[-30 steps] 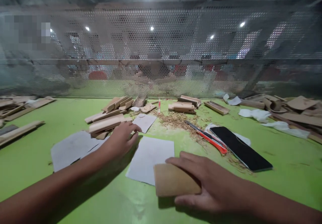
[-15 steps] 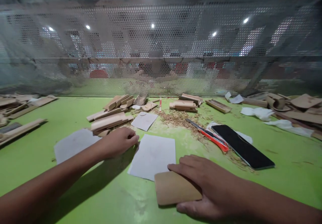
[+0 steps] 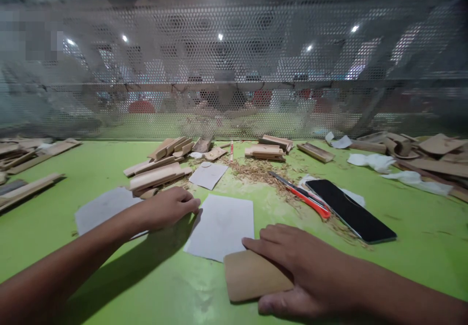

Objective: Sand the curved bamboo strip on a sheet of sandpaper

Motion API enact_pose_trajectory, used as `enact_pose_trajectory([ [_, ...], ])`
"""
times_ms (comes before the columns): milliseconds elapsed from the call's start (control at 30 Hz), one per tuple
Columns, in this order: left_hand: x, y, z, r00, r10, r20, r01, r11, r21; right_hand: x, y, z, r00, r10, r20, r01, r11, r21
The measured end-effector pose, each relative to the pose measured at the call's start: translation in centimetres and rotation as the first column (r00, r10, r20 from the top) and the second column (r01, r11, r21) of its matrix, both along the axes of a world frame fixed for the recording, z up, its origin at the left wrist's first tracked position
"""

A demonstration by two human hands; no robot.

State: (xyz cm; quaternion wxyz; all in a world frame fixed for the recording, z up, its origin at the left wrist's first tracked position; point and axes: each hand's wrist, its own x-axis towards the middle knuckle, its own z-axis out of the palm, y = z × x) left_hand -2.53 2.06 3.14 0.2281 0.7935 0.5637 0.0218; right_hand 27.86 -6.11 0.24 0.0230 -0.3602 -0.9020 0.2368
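Note:
My right hand (image 3: 307, 271) is closed around the right end of a tan, slightly curved wooden or bamboo piece (image 3: 252, 276), thumb on the near side and fingers over the far side. The piece's upper left corner meets the lower edge of a white sheet of paper (image 3: 223, 227) lying on the green table. At the paper's left edge is my left hand (image 3: 171, 208), its fingers curled together and the tips by the edge. Whether they pinch the paper is hidden. Under my left forearm lies another white sheet (image 3: 104, 210), partly covered.
A red-handled cutter (image 3: 307, 200) and a black phone (image 3: 351, 210) lie to the right among wood shavings (image 3: 252, 169). Split bamboo pieces (image 3: 161, 175) are stacked beyond my left hand. A smaller paper (image 3: 209, 175) lies ahead. Perforated mesh (image 3: 223, 62) rises behind the table.
The whole view has shifted slightly. Both hands keep nearly the same positions, and the wooden piece stays in my right hand.

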Motion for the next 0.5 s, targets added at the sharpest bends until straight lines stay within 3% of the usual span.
enact_pose_trajectory([
  [500,-0.53,-0.11,0.10,0.999,0.010,0.045,-0.008,0.999,-0.045,-0.14,0.10,-0.06,1.000,0.006,-0.007,-0.006,0.999,0.038],
])
